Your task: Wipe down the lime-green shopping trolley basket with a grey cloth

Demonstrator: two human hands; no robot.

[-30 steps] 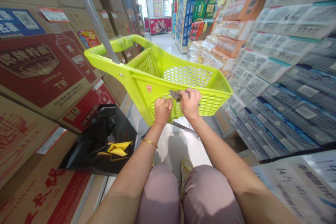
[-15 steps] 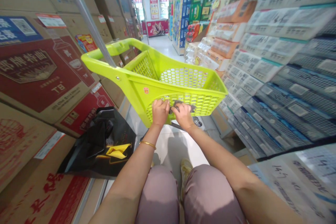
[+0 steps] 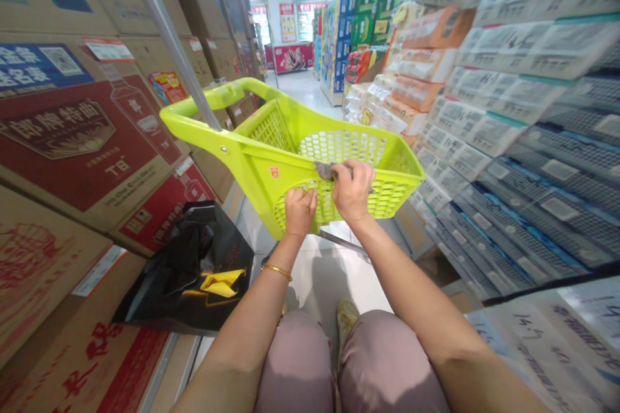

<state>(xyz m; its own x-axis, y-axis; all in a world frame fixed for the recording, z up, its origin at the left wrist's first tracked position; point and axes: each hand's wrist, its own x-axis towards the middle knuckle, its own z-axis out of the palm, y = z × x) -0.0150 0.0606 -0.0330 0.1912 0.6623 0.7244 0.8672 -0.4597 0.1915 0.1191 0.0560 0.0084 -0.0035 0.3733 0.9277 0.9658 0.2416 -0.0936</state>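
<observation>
Right hand pinches grey cloth, which protrudes leftward from its fingers beside the green basket; left hand, lower, is curled, grip undeterminable.

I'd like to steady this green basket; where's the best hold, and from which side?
Likely the handle of the green basket, at the picture's left, taken from above: its open loop leaves room to grip, away from the right hand, the left hand and the grey cloth. Avoid where the metal pole overlaps it.
</observation>
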